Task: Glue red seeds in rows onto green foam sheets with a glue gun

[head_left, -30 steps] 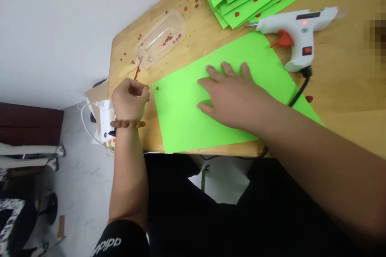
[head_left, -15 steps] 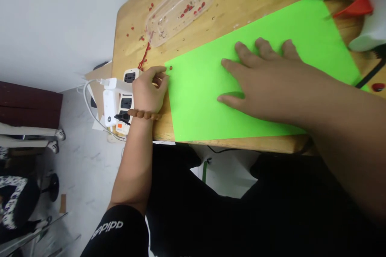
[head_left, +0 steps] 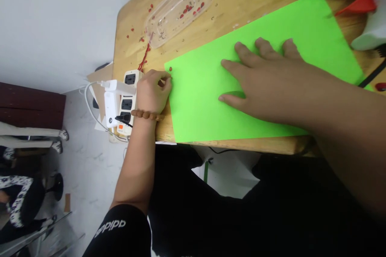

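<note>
1 small red bead (head_left: 170,69) is sitting on the bright green paper sheet (head_left: 205,104) — the rest bare; left hand (head_left: 154,92) curling loosely closed beside it, right hand (head_left: 268,82) pressing flat, open.

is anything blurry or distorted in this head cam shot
Head view: the glue gun at the top right is smeared by blur; the right hand and green sheet are fairly sharp; the table edge bows from lens distortion; lighting is even, with soft shadows.

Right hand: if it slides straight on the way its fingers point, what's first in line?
Bare green sheet first; then, past the sheet's left edge, probably the left hand, though the exact line is uncertain. The right hand lies flat on the sheet.
</note>
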`<state>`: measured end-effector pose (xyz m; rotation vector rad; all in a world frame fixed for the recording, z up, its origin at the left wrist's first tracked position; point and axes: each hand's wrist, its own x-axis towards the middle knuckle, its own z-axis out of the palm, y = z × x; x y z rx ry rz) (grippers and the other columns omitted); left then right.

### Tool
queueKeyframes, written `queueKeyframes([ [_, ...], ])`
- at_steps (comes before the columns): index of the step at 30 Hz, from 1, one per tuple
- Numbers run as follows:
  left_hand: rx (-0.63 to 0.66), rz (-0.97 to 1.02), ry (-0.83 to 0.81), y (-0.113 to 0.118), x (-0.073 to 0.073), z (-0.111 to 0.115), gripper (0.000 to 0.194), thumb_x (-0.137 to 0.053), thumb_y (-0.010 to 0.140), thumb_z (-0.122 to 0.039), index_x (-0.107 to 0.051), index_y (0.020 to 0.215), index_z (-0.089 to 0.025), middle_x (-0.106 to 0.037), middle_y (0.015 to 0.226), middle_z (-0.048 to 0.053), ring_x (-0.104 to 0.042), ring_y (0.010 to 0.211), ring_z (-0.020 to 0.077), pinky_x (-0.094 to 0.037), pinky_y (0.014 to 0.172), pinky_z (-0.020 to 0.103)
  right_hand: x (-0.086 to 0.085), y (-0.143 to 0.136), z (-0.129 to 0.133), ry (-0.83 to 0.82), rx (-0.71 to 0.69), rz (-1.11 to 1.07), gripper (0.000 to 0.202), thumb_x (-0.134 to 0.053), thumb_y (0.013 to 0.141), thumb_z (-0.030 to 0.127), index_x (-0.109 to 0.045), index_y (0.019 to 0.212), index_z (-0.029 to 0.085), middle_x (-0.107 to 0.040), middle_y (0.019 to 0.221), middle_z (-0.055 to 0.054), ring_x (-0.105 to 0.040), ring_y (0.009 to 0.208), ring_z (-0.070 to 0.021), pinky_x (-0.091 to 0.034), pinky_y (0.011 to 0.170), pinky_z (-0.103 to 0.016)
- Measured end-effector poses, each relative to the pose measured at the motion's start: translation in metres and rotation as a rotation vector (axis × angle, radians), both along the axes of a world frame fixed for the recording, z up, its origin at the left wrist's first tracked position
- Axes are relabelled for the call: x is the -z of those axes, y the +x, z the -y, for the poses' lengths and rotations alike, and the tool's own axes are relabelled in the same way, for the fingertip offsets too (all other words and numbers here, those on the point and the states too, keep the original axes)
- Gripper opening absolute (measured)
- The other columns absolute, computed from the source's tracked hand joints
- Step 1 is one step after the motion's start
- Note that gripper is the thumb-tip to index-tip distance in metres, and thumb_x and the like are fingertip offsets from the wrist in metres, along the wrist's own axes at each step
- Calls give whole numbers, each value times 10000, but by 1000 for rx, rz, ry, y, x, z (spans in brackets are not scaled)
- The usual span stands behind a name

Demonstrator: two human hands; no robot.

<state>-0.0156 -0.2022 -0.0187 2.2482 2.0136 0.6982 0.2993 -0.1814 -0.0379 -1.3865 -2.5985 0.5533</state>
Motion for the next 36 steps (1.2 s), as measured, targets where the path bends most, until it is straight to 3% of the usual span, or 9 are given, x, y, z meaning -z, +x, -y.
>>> queueKeyframes([
  [9,34,-29,76,-1,7,-1,150,-732,937,-122,-775,947,-266,-791,957,29,-719,807,188,-625,861,379,4,5,-6,11,-43,-22,869,-503,1038,727,-431,1763,252,-298,1879,-156,-242,1683,-594,-175,1276,-911],
  [23,134,-68,96,-6,4,6,183,-761,947,-88,-810,1006,-255,-800,984,33,-753,846,183,-633,875,367,1,-1,-3,-11,-10,34,880,-550,1047,696,-431,1761,195,-236,1895,-189,-215,1686,-610,-171,1276,-904],
  [29,155,-61,127,-4,2,6,165,-781,942,-79,-821,998,-229,-803,978,33,-759,840,173,-637,864,344,4,1,-3,-8,1,-17,840,-570,1042,706,-456,1754,275,-273,1894,-134,-221,1698,-580,-140,1309,-877],
  [36,131,-83,108,-5,3,5,194,-734,1006,-112,-855,1088,-240,-817,1047,54,-776,933,193,-652,898,341,8,3,-3,23,-13,-27,852,-549,1040,728,-455,1752,269,-281,1891,-133,-237,1693,-583,-165,1295,-895],
])
